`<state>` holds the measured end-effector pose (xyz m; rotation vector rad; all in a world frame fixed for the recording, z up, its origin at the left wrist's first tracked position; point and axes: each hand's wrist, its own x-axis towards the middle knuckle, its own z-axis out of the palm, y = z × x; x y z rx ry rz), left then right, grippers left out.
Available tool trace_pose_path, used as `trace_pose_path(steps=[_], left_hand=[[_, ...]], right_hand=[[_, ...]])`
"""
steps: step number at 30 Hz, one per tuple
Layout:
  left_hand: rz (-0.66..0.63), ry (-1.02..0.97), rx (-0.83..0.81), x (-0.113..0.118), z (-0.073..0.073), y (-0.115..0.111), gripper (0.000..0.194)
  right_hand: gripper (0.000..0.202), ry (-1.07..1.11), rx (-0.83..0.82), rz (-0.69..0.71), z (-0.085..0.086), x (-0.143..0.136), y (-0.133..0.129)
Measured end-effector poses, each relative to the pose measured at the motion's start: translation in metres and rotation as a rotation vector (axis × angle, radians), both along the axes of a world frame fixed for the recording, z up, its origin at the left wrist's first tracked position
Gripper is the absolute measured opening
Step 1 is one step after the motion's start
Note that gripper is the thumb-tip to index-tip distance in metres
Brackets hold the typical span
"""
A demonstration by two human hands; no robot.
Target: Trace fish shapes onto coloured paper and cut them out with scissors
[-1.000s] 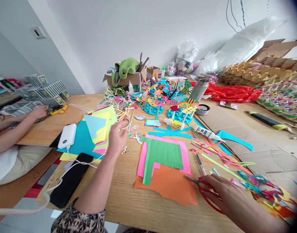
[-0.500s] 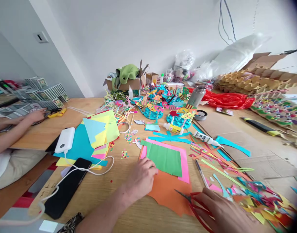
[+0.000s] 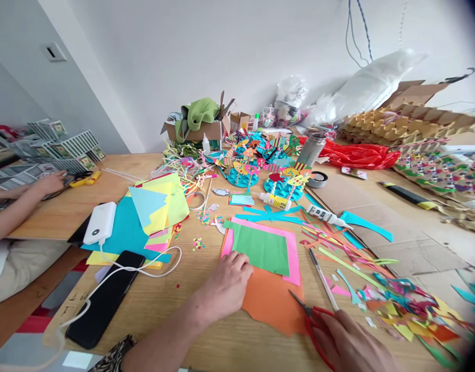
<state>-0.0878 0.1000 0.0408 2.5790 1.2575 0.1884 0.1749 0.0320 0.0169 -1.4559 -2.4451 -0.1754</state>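
The step in hand looks to be the handling of a small layered stack of coloured paper, steadied on one side with a cutting tool at the other. An irregular green paper sheet [image 3: 266, 250] lies over a larger bright pink paper sheet [image 3: 293, 258], and a torn-edged orange paper sheet [image 3: 270, 302] spreads out beneath them towards the person, all flat on the pale wood-grained table [image 3: 196, 263]. The left hand [image 3: 226, 284] rests at the stack's left side, fingers curled down close together over the paper; whether it pinches an edge or only presses cannot be told, as the thumb side is hidden. The right hand [image 3: 348, 343] holds the metal scissors with red loop handles [image 3: 311, 316], their blades close together and pointing over the right part of the orange sheet; whether the tips touch it is unclear. A slim pen with a clear barrel [image 3: 323, 279] lies just beside the stack, its near end by the right hand. If a sheet is to be picked out, the next move calls for separating it with the left fingers without dragging the layers beneath, while the scissor points are kept away from those fingers
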Motion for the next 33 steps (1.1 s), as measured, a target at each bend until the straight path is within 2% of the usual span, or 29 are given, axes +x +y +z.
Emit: trace_pose_path(steps=[3, 6, 9, 13, 17, 20, 22, 23, 25, 28, 29, 31, 32, 33], left_hand=[[-0.004, -0.002, -0.018, 0.0, -0.001, 0.0, 0.023], [-0.005, -0.006, -0.023, 0.0, -0.002, 0.0, 0.023], [-0.002, -0.017, -0.017, 0.001, -0.002, -0.001, 0.024], [0.019, -0.039, -0.033, 0.003, -0.001, -0.003, 0.024], [0.019, -0.074, -0.054, 0.005, 0.002, -0.008, 0.022], [0.029, -0.151, -0.077, 0.001, 0.005, -0.006, 0.026], [0.059, -0.214, -0.048, -0.009, 0.01, 0.003, 0.029], [0.099, -0.238, -0.008, -0.018, 0.013, 0.01, 0.029], [0.268, -0.283, 0.127, -0.042, 0.019, 0.028, 0.027], [0.644, -0.209, 0.31, -0.089, 0.026, 0.06, 0.03], [0.811, -0.144, 0.345, -0.105, 0.026, 0.068, 0.032], [1.075, -0.003, 0.366, -0.132, 0.023, 0.079, 0.039], [1.173, 0.049, 0.354, -0.141, 0.019, 0.082, 0.041], [1.215, 0.064, 0.344, -0.148, 0.015, 0.082, 0.042]], right_hand=[[0.031, -0.04, -0.068, -0.069, 0.001, 0.001, -0.005], [0.035, -0.094, -0.079, -0.127, 0.004, 0.004, -0.008], [0.034, -0.136, -0.074, -0.128, 0.01, 0.007, -0.006], [0.029, -0.053, -0.048, -0.062, 0.018, -0.004, 0.001], [0.03, 0.108, -0.005, 0.036, 0.016, -0.025, 0.01], [0.027, 0.187, -0.085, 0.13, 0.022, -0.03, 0.021], [0.024, 0.246, -0.213, 0.185, 0.038, -0.031, 0.036], [0.023, 0.274, -0.294, 0.222, 0.048, -0.034, 0.047], [0.021, 0.346, -0.465, 0.26, 0.07, -0.048, 0.075], [0.019, 0.461, -0.705, 0.325, 0.092, -0.097, 0.13], [0.016, 0.512, -0.844, 0.359, 0.094, -0.12, 0.15], [0.009, 0.63, -1.094, 0.302, 0.091, -0.173, 0.186], [0.008, 0.644, -1.132, 0.285, 0.087, -0.2, 0.202], [0.008, 0.66, -1.158, 0.272, 0.082, -0.227, 0.216]])
